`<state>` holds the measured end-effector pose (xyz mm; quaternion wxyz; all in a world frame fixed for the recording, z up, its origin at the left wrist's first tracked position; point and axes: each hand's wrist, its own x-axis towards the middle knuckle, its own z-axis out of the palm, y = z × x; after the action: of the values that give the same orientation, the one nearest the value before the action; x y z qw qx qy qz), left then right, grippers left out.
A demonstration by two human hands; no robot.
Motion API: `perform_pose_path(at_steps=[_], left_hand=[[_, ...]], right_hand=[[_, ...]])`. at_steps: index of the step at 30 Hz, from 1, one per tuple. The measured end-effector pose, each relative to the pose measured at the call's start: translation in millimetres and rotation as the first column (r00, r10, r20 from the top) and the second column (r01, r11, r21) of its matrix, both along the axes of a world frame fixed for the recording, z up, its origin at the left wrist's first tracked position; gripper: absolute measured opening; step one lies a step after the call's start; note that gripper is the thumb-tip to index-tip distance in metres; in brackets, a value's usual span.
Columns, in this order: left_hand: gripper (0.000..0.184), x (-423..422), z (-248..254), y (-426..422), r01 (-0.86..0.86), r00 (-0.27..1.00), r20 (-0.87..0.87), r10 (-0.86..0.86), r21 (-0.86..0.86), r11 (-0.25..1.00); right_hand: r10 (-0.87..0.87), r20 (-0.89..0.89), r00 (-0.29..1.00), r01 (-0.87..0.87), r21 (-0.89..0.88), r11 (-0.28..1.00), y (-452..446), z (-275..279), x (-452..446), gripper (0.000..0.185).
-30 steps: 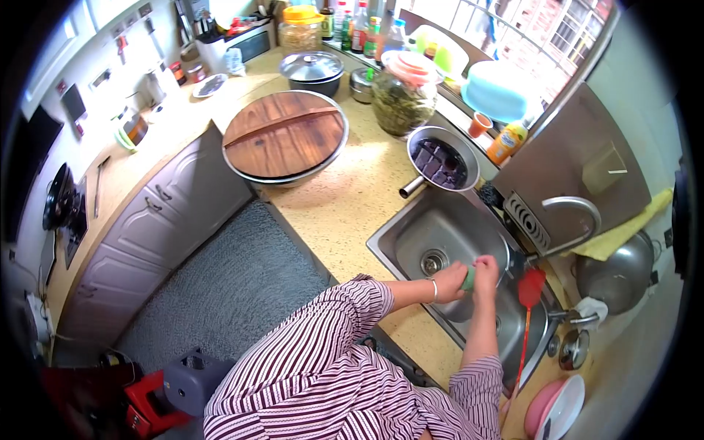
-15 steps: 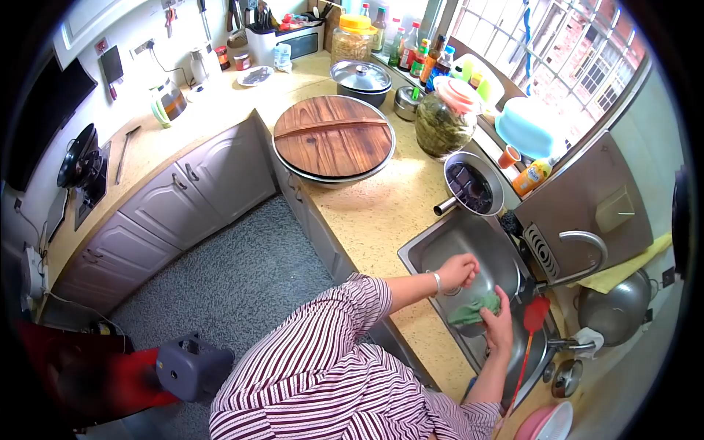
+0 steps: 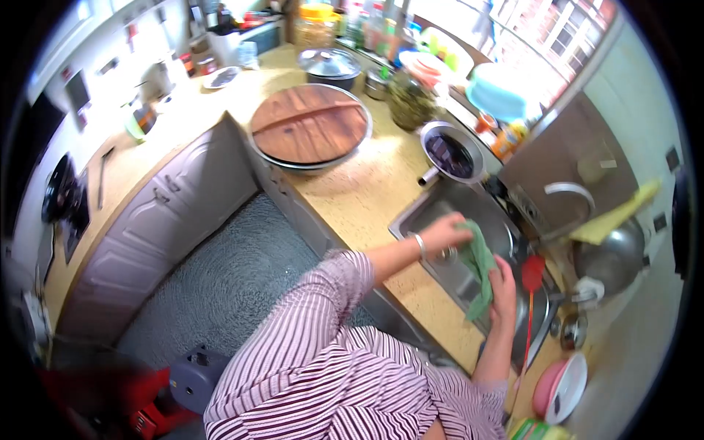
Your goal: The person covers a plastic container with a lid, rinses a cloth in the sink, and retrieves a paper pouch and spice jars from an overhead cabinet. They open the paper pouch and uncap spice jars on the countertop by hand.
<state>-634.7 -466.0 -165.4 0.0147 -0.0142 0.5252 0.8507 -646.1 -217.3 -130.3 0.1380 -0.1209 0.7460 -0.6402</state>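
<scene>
While left hand (image 3: 444, 235) grasps upper end of green cloth (image 3: 479, 262), cloth hangs over sink (image 3: 480, 199), lower end dangling free. Right hand (image 3: 501, 292) touches cloth's side, fingers bent; blur, cannot tell whether they grip. Pale bracelet (image 3: 420, 247) on left wrist. Pan (image 3: 473, 150) with dark contents beyond sink. Red swatter (image 3: 533, 273) near right hand, long handle slanting toward person.

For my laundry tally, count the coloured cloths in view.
2: the green cloth between the left hand and right hand, over the sink, and the yellow cloth by the metal bowl at the right. Others may be hidden.
</scene>
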Motion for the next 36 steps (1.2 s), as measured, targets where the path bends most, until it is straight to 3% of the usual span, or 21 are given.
perform_pose_path(at_steps=[3, 5, 7, 9, 10, 12, 15, 19, 22, 24, 25, 26, 28, 30, 33, 34, 36], left_hand=[[0.021, 6.6, 29.4, -18.4, 0.037, 0.996, -0.083, -0.032, 0.056, 0.998], [0.021, 7.3, 45.8, -19.0, 0.023, 0.990, -0.142, -0.022, -0.001, 1.000], [0.023, 9.2, 61.8, -18.9, 0.129, 0.984, -0.119, -0.130, -0.011, 0.992], [0.024, 9.4, 70.9, -13.0, 0.204, 0.975, -0.094, -0.203, 0.003, 0.979], [0.025, 8.1, 72.5, -8.6, 0.252, 0.965, -0.082, -0.249, 0.025, 0.967], [0.026, 5.9, 76.1, 0.4, 0.312, 0.949, -0.069, -0.309, 0.039, 0.949], [0.027, 2.9, 78.1, 10.4, 0.347, 0.937, -0.020, -0.349, -0.067, 0.936], [0.026, -3.5, 85.1, 7.1, 0.435, 0.898, 0.001, -0.440, -0.153, 0.888], [0.028, -10.3, 92.5, -2.6, 0.426, 0.896, -0.002, -0.444, -0.284, 0.859], [0.027, -13.2, 96.5, -6.1, 0.177, 0.925, -0.090, -0.369, -0.757, 0.629], [0.027, -14.3, 99.1, -7.4, 0.059, 0.922, -0.158, -0.353, -0.845, 0.531], [0.027, -14.8, 101.5, -8.5, 0.065, 0.921, -0.154, -0.359, -0.845, 0.530], [0.028, -11.7, 117.2, -8.8, -0.035, 0.921, -0.153, -0.359, -0.949, 0.314], [0.027, -11.9, 123.8, -10.8, -0.017, 0.927, -0.138, -0.349, -0.944, 0.330], [0.025, -14.6, 129.6, -15.8, 0.270, 0.915, -0.006, -0.403, -0.734, 0.624], [0.025, -13.9, 132.3, -16.1, 0.271, 0.914, -0.006, -0.405, -0.734, 0.623], [0.027, -12.6, 135.7, -15.5, 0.385, 0.873, -0.017, -0.488, -0.591, 0.709]], right_hand=[[0.051, 0.066, 0.997, -0.056, 0.089, 0.994, 1.0, 19.0, 13.3, 0.041], [0.091, 0.071, 0.993, -0.102, 0.169, 0.980, 3.2, 22.5, 10.1, 0.042], [0.069, 0.092, 0.993, -0.085, 0.183, 0.979, 13.7, 9.6, -0.7, 0.044], [0.168, -0.093, 0.981, -0.108, 0.454, 0.884, 21.3, -10.0, -14.4, 0.049], [0.140, -0.087, 0.986, -0.087, 0.447, 0.890, 15.8, -1.1, -6.6, 0.049], [0.110, -0.269, 0.957, -0.025, 0.300, 0.954, -7.9, 18.1, 7.0, 0.054], [0.072, -0.326, 0.942, -0.036, 0.116, 0.993, -35.1, 39.1, 14.3, 0.054], [0.012, -0.318, 0.948, 0.020, 0.098, 0.995, -45.0, 53.1, 9.0, 0.043], [-0.015, -0.292, 0.956, 0.084, 0.227, 0.970, -35.3, 46.1, -0.4, 0.028], [-0.060, -0.439, 0.897, 0.185, 0.248, 0.951, -28.0, 40.6, -3.1, 0.020], [-0.066, -0.435, 0.898, 0.190, 0.247, 0.950, -25.0, 38.1, -4.9, 0.020], [-0.067, -0.405, 0.912, 0.162, 0.203, 0.966, -22.2, 36.1, -7.4, 0.021], [-0.068, -0.375, 0.924, 0.135, 0.157, 0.978, -16.5, 36.0, -7.4, 0.022], [-0.006, -0.355, 0.935, 0.068, 0.161, 0.985, -10.6, 41.9, -6.8, 0.020], [0.116, -0.436, 0.892, 0.007, 0.270, 0.963, -1.7, 57.1, 2.7, 0.025], [0.113, -0.437, 0.892, 0.009, 0.269, 0.963, 2.8, 64.2, 4.8, 0.025], [0.210, -0.201, 0.957, -0.099, 0.452, 0.886, 11.3, 74.3, 9.1, 0.039]])
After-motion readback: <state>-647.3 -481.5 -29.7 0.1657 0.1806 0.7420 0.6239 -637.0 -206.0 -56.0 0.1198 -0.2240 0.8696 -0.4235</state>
